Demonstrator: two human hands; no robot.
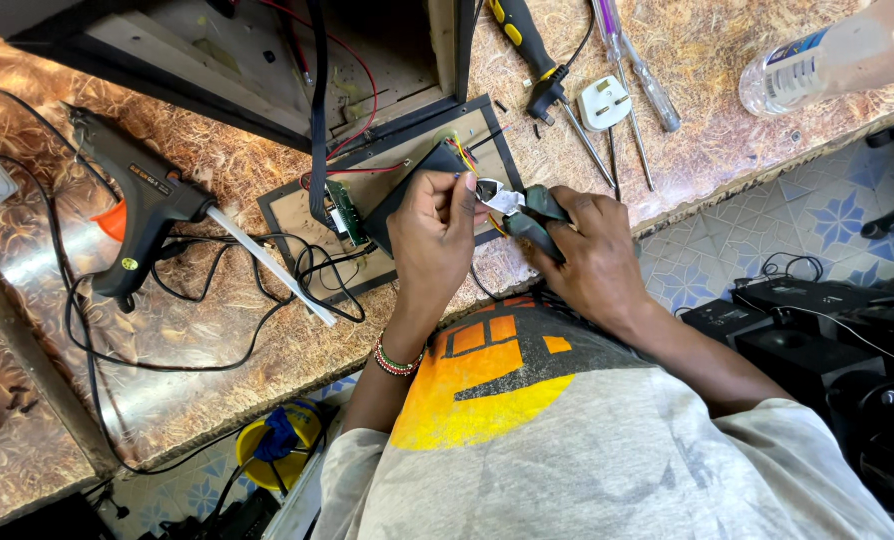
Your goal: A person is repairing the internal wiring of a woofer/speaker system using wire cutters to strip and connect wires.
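My right hand grips the dark green handles of a pair of small cutters, whose silver jaws point left. My left hand pinches thin red and yellow wires right at those jaws. Both hands hover over a flat wooden back panel with a black frame, lying on the patterned brown worktop. A small green circuit board sits on the panel, just left of my left hand. A beaded bracelet circles my left wrist.
A black glue gun with a white stick lies at left among black cables. An open speaker cabinet stands behind the panel. Screwdrivers, a white plug and a plastic bottle lie at right. Black speakers sit on the tiled floor.
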